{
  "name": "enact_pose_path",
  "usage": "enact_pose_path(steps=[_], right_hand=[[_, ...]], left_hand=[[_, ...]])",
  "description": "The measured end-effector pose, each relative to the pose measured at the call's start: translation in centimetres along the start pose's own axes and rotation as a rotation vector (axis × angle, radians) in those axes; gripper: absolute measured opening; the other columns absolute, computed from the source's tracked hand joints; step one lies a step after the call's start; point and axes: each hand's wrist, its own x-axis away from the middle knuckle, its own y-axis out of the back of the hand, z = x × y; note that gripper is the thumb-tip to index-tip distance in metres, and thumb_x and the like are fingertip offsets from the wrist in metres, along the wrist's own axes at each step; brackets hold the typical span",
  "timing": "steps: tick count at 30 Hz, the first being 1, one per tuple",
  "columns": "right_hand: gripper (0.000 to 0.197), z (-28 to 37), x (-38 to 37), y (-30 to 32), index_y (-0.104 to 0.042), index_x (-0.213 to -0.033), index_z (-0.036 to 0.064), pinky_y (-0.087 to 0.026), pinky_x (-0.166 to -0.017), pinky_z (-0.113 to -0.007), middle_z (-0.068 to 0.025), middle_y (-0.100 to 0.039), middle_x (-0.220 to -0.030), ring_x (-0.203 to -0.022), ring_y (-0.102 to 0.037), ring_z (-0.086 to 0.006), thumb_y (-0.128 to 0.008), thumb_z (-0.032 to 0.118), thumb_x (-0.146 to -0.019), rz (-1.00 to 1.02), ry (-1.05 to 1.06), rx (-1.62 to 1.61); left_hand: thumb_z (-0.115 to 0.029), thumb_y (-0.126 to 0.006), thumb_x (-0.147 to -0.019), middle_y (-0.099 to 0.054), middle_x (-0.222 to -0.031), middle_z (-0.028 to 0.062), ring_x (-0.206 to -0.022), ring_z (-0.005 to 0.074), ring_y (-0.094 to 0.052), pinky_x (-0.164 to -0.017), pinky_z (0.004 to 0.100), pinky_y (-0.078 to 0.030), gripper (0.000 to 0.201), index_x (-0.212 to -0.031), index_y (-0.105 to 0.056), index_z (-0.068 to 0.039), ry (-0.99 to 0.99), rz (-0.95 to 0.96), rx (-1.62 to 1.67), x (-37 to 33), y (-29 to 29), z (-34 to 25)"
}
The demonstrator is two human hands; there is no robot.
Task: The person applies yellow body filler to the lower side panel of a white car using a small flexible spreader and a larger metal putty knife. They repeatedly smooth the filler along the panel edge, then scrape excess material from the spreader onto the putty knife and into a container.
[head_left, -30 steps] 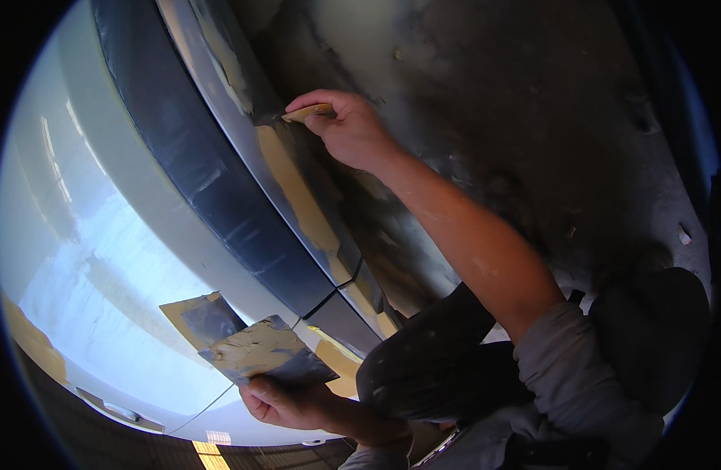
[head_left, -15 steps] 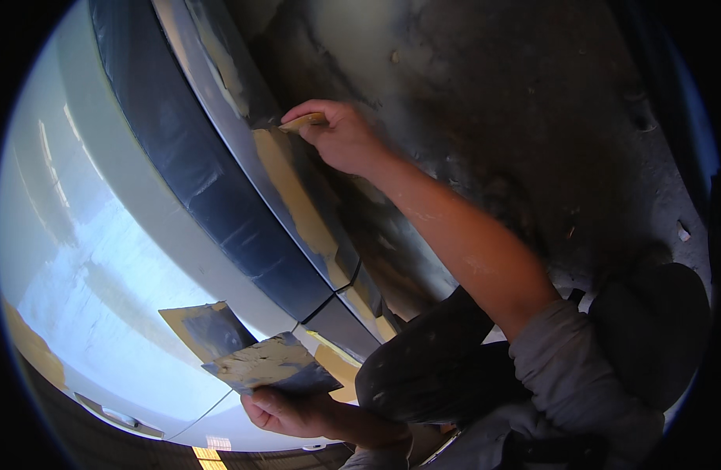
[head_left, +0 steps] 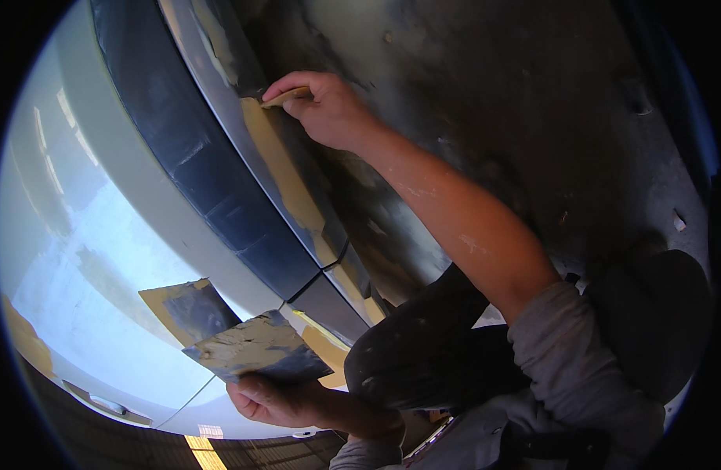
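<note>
A small tan putty spreader (head_left: 288, 96) is pinched in my right hand (head_left: 333, 113), its thin edge against the car's lower sill. Beside that edge runs a long strip of beige filler (head_left: 286, 172) along the sill. My left hand (head_left: 274, 399) grips a flat putty board (head_left: 255, 345) from below, its fingers partly hidden by it. Beige putty and grey smears cover the board's top. Just beyond the board, a dark, yellow-edged patch (head_left: 192, 309) shows on the door; whether it is a reflection I cannot tell.
A glossy white car side (head_left: 86, 227) fills the left, with a dark blue-black band (head_left: 196, 157) above the sill. Another beige filler patch (head_left: 325, 348) lies past the panel joint. My dark-trousered knee (head_left: 423, 352) is close to the sill; dusty floor (head_left: 533, 102) stretches right.
The whole view has shifted, so car and hands sit higher and further left in the picture. Both hands keep their holds; the spreader stays near the same end of the filler strip.
</note>
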Motion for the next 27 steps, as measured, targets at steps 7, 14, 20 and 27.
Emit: enact_pose_path(steps=[7,14,20,27], right_hand=[[0.023,-3.6,6.7,-1.4,-0.065,-0.092,0.0051,-0.046,-0.083,-0.027,-0.0057,-0.062,-0.097,-0.094,-0.061,-0.0169,-0.051,-0.010,-0.082,0.014,0.048,-0.055],[0.019,-5.4,11.9,-1.9,-0.064,-0.096,0.0036,-0.046,-0.086,-0.027,-0.0053,-0.063,-0.100,-0.097,-0.060,-0.0165,-0.051,-0.006,-0.086,0.112,-0.218,-0.035],[0.021,-2.0,2.9,0.7,-0.065,-0.104,0.0059,-0.046,-0.082,-0.026,-0.0043,-0.065,-0.100,-0.092,-0.058,-0.0120,-0.054,0.000,-0.087,-0.087,0.029,-0.094],[0.024,1.2,1.3,-0.8,-0.066,-0.105,0.0087,-0.045,-0.079,-0.026,-0.0039,-0.065,-0.094,-0.086,-0.058,-0.0125,-0.054,-0.001,-0.086,-0.039,0.072,0.043]], left_hand=[[-0.039,-0.061,-0.088,-0.060,-0.089,0.0117,-0.083,0.0179,-0.056,-0.076,0.0323,-0.048,0.043,-0.097,-0.056,0.003,-0.010,0.027,0.025,0.1,1.0,0.4],[-0.038,-0.066,-0.085,-0.059,-0.096,0.0142,-0.086,0.0240,-0.056,-0.079,0.0382,-0.050,0.045,-0.101,-0.056,0.003,0.014,0.088,0.115,0.0,1.0,0.2],[-0.034,-0.064,-0.088,-0.060,-0.084,0.0103,-0.075,0.0173,-0.054,-0.069,0.0324,-0.050,0.037,-0.090,-0.056,0.002,-0.020,0.238,0.180,-0.7,0.8,0.1],[-0.034,-0.065,-0.087,-0.060,-0.081,0.0078,-0.072,0.0139,-0.053,-0.068,0.0271,-0.048,0.038,-0.087,-0.056,0.003,0.003,0.253,0.161,0.0,1.5,0.5]])
